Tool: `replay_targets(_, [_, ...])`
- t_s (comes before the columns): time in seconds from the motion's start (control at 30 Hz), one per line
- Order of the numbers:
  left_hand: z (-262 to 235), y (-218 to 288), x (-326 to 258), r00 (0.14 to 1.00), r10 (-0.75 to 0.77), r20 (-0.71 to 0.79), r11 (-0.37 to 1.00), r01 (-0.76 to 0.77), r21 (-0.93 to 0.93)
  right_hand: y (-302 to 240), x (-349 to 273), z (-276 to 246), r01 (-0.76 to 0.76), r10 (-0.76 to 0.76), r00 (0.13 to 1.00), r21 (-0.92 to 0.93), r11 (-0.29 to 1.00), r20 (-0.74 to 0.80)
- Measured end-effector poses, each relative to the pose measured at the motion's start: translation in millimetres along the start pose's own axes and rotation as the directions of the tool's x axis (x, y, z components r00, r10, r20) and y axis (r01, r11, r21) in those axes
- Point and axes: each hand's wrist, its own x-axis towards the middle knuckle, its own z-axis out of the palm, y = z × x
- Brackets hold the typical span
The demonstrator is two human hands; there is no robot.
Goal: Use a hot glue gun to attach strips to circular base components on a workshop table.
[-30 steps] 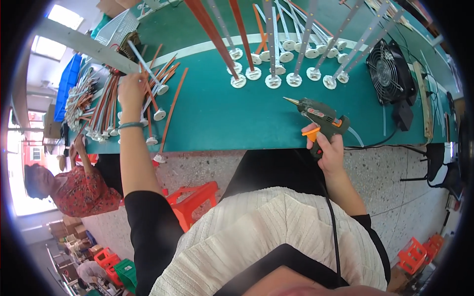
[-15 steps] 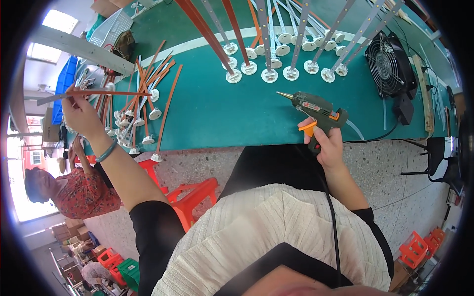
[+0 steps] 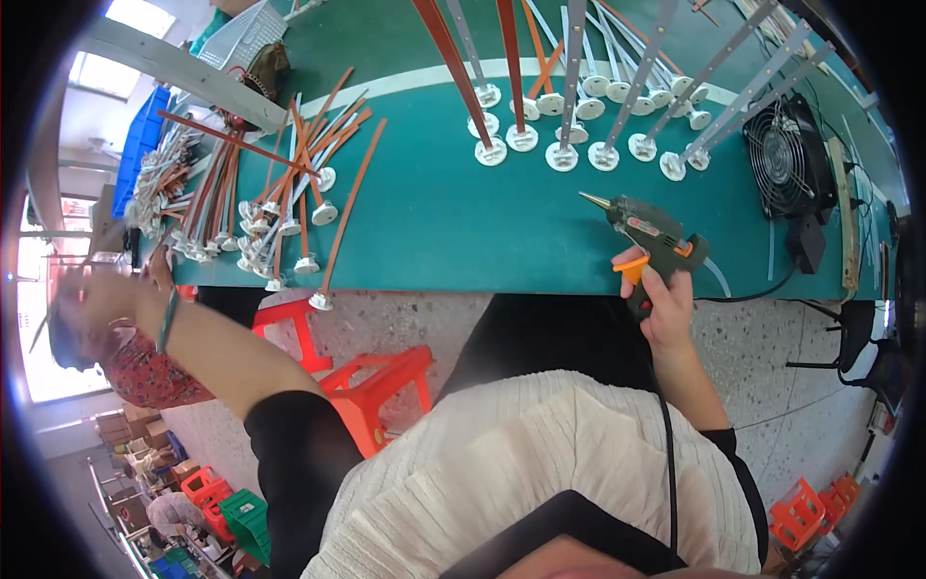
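My right hand is closed round the grip of a dark green glue gun with an orange trigger. Its nozzle points up and left above the green tabletop. Out beyond the table's left end, my left hand is smeared by motion, so its fingers and anything in them are unclear. A brown strip with a white round base lies across the left pile of brown and pale strips. Several LED strips stand upright on white round bases ahead of the glue gun.
A black fan stands at the table's right, beside a black adapter. More strips are heaped next to a blue bin at left. Red stools stand below the front edge. A person in red patterned clothing is at left.
My left hand has swung down and left, away from the brown strip it held, which now rests across the pile. My right hand still grips the glue gun. The whole view has shifted slightly.
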Motion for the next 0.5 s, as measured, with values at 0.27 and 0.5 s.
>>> replay_targets(0.27, [-138,285,-23,0.698,-0.149,0.7,0.713,0.566,-0.413,-7,2,8,-0.019,0.018,1.0,-0.029,0.999,-0.024])
replay_targets(0.5, [-151,429,-124,0.19,0.33,0.925,0.107,0.966,-0.237,-12,-1,7,-0.079,0.081,0.997,-0.123,0.989,0.012])
